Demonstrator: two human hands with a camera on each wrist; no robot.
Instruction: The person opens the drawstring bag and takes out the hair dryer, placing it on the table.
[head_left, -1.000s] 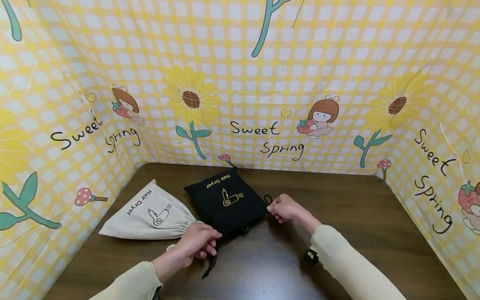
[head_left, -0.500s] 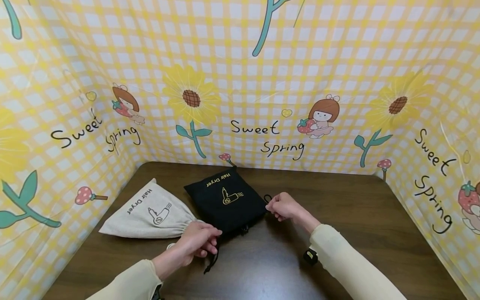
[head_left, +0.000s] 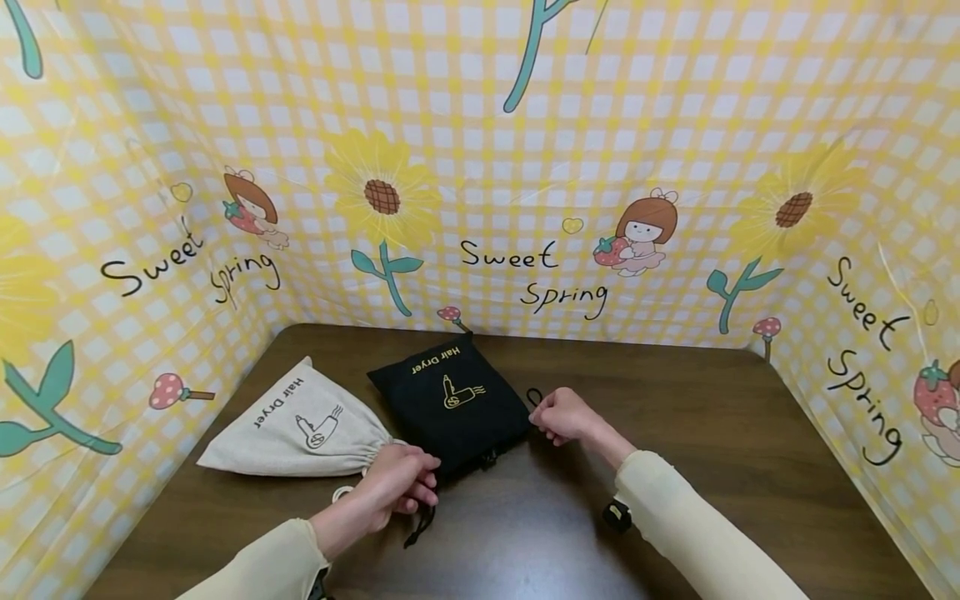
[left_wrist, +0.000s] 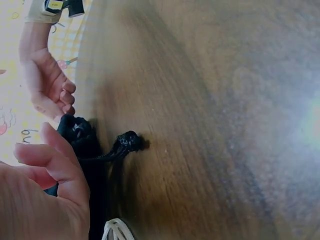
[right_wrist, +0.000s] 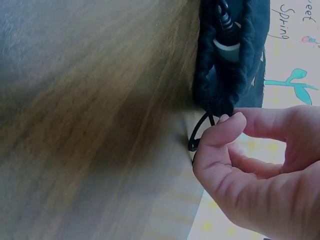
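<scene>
Pale bag: off-white cloth drawstring bag with black "Hair Dryer" print (head_left: 300, 429), flat on the dark brown wood-grain table (head_left: 750, 467) at your left, its gathered neck toward you.
White loop: thin white cord (head_left: 342, 493), just beside your left wrist.
Left hand: your left hand (head_left: 393, 483) had its fingers bent at the black bag's near left end; contact was hidden, couldn't tell if it gripped.
Knotted cord: thin black drawcord (head_left: 423, 525), hung below those fingers.
Black bag: black cloth drawstring bag with gold print (head_left: 450, 417), lay between your hands, mouth toward you, gaping.
Inside: black ribbed cable end (right_wrist: 228, 25) on a pale rounded part (right_wrist: 228, 52).
Right hand: your right hand (head_left: 562, 415) pinched the black bag's right end, finger and thumb together.
</scene>
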